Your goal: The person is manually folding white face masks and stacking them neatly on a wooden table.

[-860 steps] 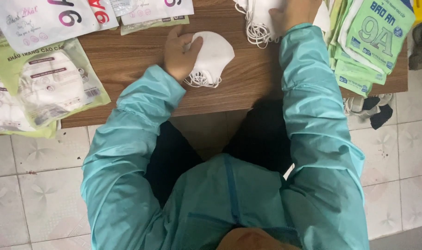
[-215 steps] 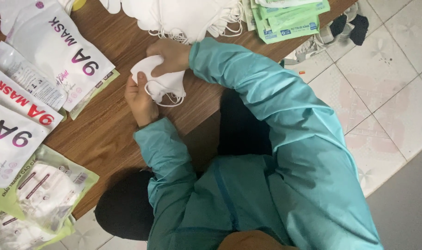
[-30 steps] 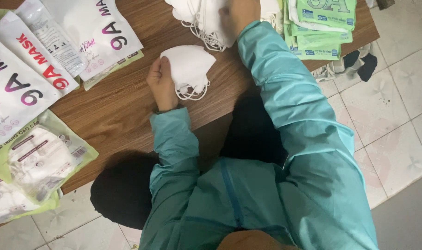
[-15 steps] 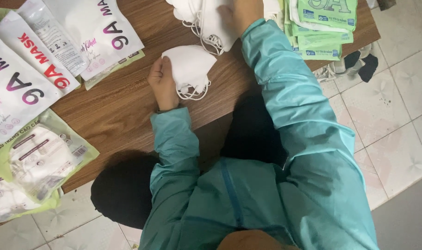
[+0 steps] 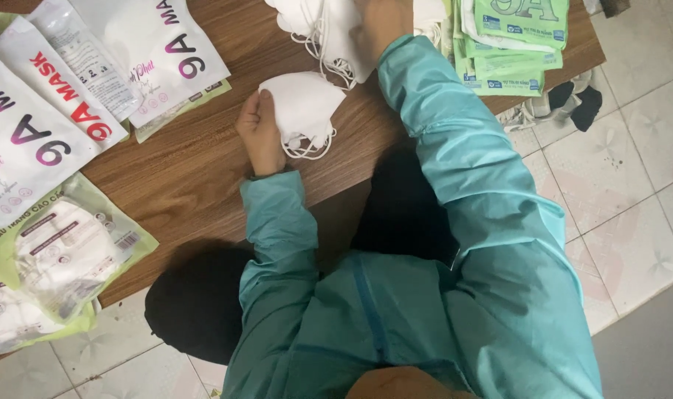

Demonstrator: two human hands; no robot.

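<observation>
on the wooden table [image 5: 203, 162], left of the left hand [image 5: 261, 133], lie flat white pouches [image 5: 70, 96] with red and purple lettering, and nearer the table's edge clear-fronted green packets [image 5: 59, 258] showing masks inside. beyond the right hand [image 5: 380, 22] sits a stack of green packets [image 5: 510, 41]. the left hand is curled shut on a folded white mask [image 5: 303, 111] lying on the wood. the right hand rests on a heap of white masks [image 5: 321, 29]; whether its fingers are closed i cannot tell.

White printed packets [image 5: 63, 96] lie on the wooden counter [image 5: 196, 162], green packets [image 5: 510, 41] stacked opposite (filled clear bags [image 5: 56, 258] at the near edge); dark cloth [image 5: 572, 103] on tiled floor [image 5: 632, 214].
</observation>
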